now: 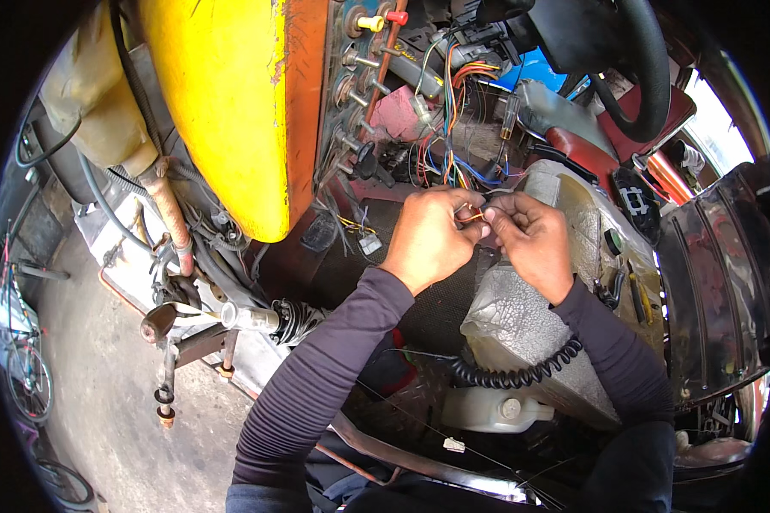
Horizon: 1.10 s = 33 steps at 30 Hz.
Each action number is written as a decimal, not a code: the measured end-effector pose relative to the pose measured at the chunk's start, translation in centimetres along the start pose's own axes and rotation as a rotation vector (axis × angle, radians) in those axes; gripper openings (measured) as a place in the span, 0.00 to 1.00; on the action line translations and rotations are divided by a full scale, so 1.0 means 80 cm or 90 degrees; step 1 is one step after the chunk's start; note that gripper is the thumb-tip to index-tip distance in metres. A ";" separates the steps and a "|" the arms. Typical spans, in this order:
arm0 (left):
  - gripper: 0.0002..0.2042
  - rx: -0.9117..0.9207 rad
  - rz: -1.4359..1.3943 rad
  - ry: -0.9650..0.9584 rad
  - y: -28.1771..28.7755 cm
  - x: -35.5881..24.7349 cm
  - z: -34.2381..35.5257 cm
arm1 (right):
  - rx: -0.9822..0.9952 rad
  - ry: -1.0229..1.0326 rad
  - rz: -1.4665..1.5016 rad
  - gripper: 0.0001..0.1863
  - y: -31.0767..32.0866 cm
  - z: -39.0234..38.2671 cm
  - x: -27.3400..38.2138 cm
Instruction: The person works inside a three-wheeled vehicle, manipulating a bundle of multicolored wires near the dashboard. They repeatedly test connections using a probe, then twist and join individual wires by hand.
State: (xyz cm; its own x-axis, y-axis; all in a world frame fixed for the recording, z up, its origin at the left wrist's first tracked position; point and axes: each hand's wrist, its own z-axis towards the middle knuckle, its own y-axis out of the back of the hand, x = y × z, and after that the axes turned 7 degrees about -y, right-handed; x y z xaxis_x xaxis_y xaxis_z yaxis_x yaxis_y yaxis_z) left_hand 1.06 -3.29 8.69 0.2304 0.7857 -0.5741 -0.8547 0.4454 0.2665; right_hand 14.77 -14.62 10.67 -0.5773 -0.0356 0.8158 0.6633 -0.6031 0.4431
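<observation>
My left hand (pixel 436 232) and my right hand (pixel 532 239) meet in the middle of the view, fingertips nearly touching. Both pinch a thin yellow-orange wire (pixel 473 217) between thumb and fingers. Its ends are hidden by the fingers. Just beyond my hands hangs a loose bundle of coloured wires (pixel 450 111), running down from under the dashboard. To the left of my left hand, more thin wires end in a small white connector (pixel 370 244).
A yellow and orange panel (pixel 222 103) with a row of knobs and switches (pixel 351 85) stands at the left. A black steering wheel (pixel 646 77) is at the upper right. Silvery insulation (pixel 522 312), a black coiled cord (pixel 522 368) and a whitish plastic container (pixel 488 410) lie below my right arm.
</observation>
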 end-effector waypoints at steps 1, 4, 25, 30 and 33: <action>0.07 0.006 0.021 0.004 -0.002 0.002 0.000 | 0.004 0.024 -0.007 0.05 -0.002 0.000 -0.003; 0.09 0.009 0.068 0.007 -0.005 0.006 -0.001 | 0.000 0.052 -0.059 0.05 -0.002 -0.003 -0.001; 0.10 -0.035 0.089 -0.001 -0.007 -0.007 -0.012 | -0.046 0.186 -0.178 0.05 -0.001 -0.003 0.011; 0.08 -0.041 0.082 0.031 -0.012 -0.005 -0.012 | -0.037 0.247 -0.243 0.06 0.002 -0.003 0.017; 0.07 -0.049 0.121 -0.048 -0.008 -0.002 -0.015 | -0.033 0.248 -0.262 0.05 0.003 -0.004 0.015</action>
State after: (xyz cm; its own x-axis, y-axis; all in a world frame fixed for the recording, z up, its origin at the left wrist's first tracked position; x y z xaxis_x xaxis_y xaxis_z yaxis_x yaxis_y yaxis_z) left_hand 1.04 -4.24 7.71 0.0933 0.8839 -0.4584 -0.9186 0.2540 0.3028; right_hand 14.10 -15.06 11.68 -0.9227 -0.0747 0.3783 0.3280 -0.6678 0.6682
